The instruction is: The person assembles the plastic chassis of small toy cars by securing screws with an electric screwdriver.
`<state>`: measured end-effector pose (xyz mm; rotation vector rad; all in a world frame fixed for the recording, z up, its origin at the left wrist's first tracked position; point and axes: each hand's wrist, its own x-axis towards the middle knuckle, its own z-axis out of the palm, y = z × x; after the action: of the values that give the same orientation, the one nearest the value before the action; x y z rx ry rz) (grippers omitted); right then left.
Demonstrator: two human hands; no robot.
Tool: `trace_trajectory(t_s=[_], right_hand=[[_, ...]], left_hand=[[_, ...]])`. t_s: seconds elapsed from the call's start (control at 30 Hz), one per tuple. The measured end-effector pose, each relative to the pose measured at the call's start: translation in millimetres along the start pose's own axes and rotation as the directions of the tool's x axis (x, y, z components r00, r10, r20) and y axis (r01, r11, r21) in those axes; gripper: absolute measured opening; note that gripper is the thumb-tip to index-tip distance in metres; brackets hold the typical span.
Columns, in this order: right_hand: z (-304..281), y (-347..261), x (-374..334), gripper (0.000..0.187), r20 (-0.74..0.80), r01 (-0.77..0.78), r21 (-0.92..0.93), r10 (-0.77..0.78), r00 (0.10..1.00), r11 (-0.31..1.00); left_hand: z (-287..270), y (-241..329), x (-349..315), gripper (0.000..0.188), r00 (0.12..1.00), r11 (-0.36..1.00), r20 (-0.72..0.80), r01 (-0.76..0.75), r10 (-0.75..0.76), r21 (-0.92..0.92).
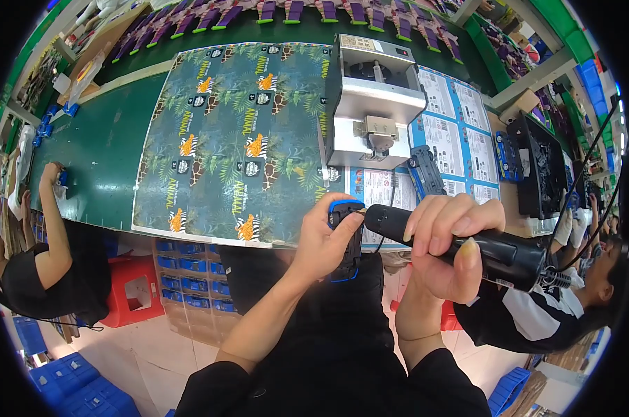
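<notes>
My left hand [316, 243] is closed round a toy car [350, 256] with blue edges, its black underside turned toward me, just in front of the table edge. In my right hand [448, 229] is a black electric screwdriver [516, 258], lying nearly level with its nose toward the car. Its tip meets the car's underside near my left thumb, though the exact contact spot is too small to tell. Beyond them a silver screw feeder [352, 128] stands on the table. Against its right side lies another toy car [425, 172], dark underside up.
Printed sheets with animal pictures [224, 139] cover the table's middle. A blue car [509, 156] and a black bin [540, 170] of dark parts stand at right. Purple-and-green items [328, 10] line the far belt. People sit on both sides; a cable rises from the screwdriver.
</notes>
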<state>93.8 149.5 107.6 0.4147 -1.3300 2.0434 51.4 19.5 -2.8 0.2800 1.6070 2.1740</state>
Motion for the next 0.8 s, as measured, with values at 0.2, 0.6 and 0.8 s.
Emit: trace_trajectory(t_s=[0.2, 0.6, 0.8], right_hand=[[2, 2, -1, 0.027, 0.073, -0.025, -0.054, 0.029, 0.997, 0.998], [-3, 18, 7, 0.031, 0.185, 0.005, -0.117, 0.016, 0.983, 0.993], [0, 13, 0, 0.031, 0.101, -0.04, -0.096, 0.05, 0.994, 0.995]], left_hand=[[4, -3, 4, 0.018, 1.0, 1.0, -0.016, 0.005, -0.005, 0.03], [3, -4, 7, 0.019, 0.996, 0.983, 0.008, -0.091, 0.091, 0.16], [5, -6, 5, 0.02, 0.995, 0.984, -0.028, -0.095, 0.1, 0.153]])
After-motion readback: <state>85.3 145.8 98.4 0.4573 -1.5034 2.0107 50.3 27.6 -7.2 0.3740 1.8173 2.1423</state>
